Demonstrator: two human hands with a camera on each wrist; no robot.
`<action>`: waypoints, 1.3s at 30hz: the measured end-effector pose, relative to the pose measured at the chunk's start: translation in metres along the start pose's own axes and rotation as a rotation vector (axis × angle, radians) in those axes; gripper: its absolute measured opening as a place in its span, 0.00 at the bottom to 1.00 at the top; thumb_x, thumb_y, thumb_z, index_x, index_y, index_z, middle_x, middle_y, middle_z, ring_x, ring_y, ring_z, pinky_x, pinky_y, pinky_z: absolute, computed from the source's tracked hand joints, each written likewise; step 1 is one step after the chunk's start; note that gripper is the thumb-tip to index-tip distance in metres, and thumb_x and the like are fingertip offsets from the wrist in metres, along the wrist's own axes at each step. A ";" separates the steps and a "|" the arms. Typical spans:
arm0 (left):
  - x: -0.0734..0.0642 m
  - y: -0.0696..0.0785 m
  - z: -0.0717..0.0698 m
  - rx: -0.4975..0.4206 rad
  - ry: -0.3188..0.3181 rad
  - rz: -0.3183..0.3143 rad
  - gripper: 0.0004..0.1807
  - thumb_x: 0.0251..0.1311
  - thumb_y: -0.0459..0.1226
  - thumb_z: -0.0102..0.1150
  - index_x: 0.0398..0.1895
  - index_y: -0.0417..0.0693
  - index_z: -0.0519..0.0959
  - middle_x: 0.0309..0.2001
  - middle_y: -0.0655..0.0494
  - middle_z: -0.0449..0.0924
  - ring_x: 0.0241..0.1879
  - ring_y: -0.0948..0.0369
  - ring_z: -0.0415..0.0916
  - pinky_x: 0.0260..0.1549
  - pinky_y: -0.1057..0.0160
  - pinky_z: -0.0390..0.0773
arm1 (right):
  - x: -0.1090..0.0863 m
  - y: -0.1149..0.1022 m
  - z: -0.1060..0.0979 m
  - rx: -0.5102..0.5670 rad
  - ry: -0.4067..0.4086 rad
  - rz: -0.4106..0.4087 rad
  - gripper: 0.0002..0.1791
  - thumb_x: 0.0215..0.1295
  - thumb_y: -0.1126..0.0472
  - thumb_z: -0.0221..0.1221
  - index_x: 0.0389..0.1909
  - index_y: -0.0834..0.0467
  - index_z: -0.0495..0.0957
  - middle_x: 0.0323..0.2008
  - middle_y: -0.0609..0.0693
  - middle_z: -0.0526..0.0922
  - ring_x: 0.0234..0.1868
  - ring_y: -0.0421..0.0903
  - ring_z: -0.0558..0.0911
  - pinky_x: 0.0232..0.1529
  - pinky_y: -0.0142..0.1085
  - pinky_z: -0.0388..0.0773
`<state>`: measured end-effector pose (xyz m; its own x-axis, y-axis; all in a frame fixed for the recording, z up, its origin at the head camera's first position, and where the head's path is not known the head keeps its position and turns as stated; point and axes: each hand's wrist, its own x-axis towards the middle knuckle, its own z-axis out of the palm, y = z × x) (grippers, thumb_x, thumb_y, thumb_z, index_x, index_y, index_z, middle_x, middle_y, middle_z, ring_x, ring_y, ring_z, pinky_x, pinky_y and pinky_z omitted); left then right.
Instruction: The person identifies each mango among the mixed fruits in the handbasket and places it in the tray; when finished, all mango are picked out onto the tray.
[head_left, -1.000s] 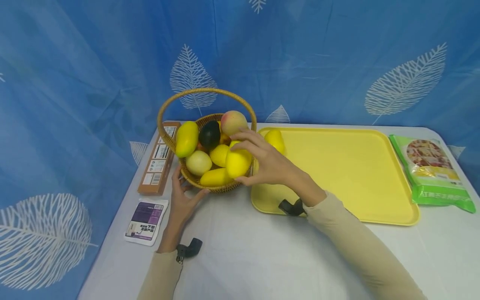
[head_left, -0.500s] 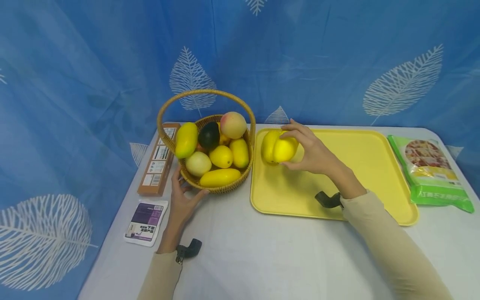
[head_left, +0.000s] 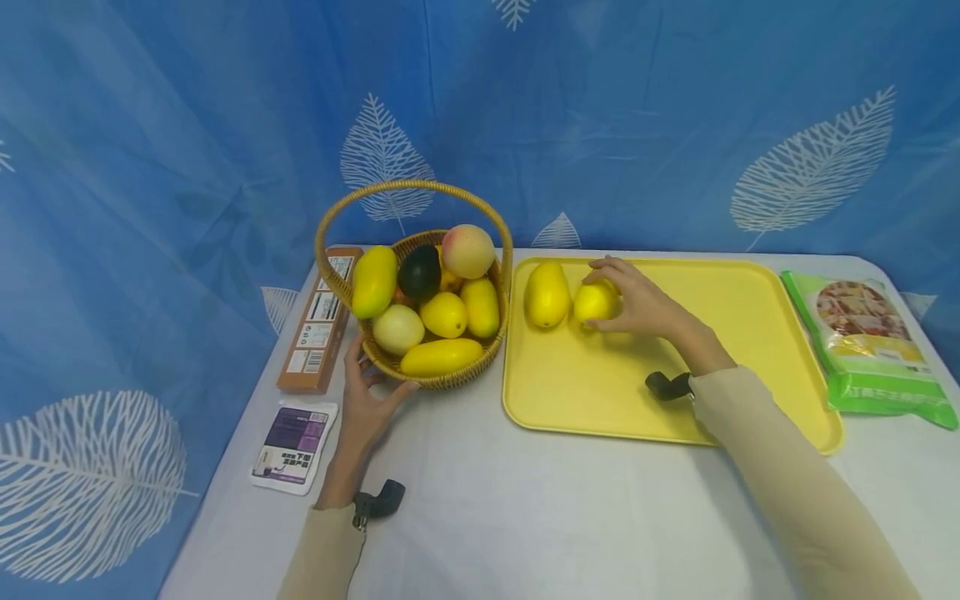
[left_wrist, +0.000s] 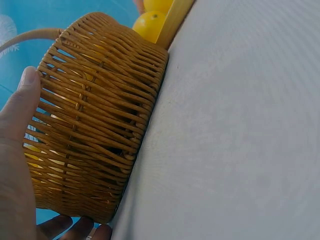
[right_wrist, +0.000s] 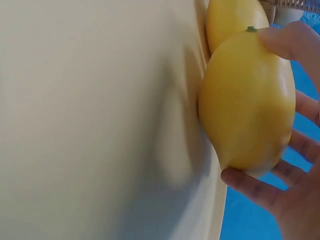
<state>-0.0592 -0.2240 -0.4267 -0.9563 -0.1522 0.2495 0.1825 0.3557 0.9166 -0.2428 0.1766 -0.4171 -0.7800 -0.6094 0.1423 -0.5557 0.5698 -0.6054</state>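
Note:
In the head view my left hand (head_left: 365, 412) holds the near left side of a wicker basket (head_left: 450, 382). Its thumb lies at the rim and its fingers reach round the wall, as the left wrist view shows. Fruit fills the basket: a dark green avocado (head_left: 419, 272), a peach (head_left: 468, 251), a pale round fruit (head_left: 398, 329) and several yellow ones. Over the yellow tray (head_left: 630, 396), my right hand (head_left: 639, 308) grips a yellow mango (right_wrist: 247, 100) between thumb and fingers, close to the tray surface. Just left of it lies another yellow mango (head_left: 547, 296).
A brown box (head_left: 315, 333) lies left of the basket, with a purple and white packet (head_left: 294, 446) in front of it. A green food bag (head_left: 870, 342) sits right of the tray. Behind the white table hangs a blue curtain (head_left: 615, 125) with leaf prints.
My right hand has carried the mango from the basket rightwards onto the tray area, past the other mango and down beside it. The left hand has stayed on the basket.

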 end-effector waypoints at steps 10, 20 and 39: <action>0.002 0.002 0.001 0.017 -0.005 0.018 0.55 0.50 0.24 0.69 0.76 0.35 0.43 0.74 0.34 0.48 0.65 0.36 0.60 0.54 0.40 0.68 | 0.002 0.007 -0.006 0.001 -0.039 0.073 0.35 0.53 0.55 0.73 0.63 0.54 0.74 0.72 0.67 0.51 0.69 0.68 0.59 0.62 0.62 0.66; 0.003 0.005 0.001 0.013 -0.006 0.005 0.55 0.50 0.24 0.69 0.76 0.34 0.42 0.74 0.33 0.48 0.65 0.36 0.60 0.54 0.42 0.68 | 0.003 0.009 -0.007 0.011 -0.034 0.058 0.37 0.53 0.58 0.72 0.65 0.58 0.71 0.74 0.65 0.51 0.71 0.66 0.59 0.61 0.59 0.70; 0.001 0.001 0.000 -0.013 -0.006 -0.020 0.55 0.50 0.24 0.68 0.77 0.38 0.43 0.75 0.37 0.48 0.66 0.37 0.59 0.56 0.39 0.66 | 0.009 0.006 -0.001 -0.063 -0.108 0.093 0.37 0.58 0.53 0.69 0.68 0.56 0.69 0.75 0.64 0.52 0.74 0.66 0.53 0.69 0.63 0.56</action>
<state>-0.0597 -0.2243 -0.4257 -0.9612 -0.1537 0.2289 0.1660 0.3404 0.9255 -0.2539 0.1747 -0.4190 -0.7954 -0.6061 0.0007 -0.5021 0.6583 -0.5609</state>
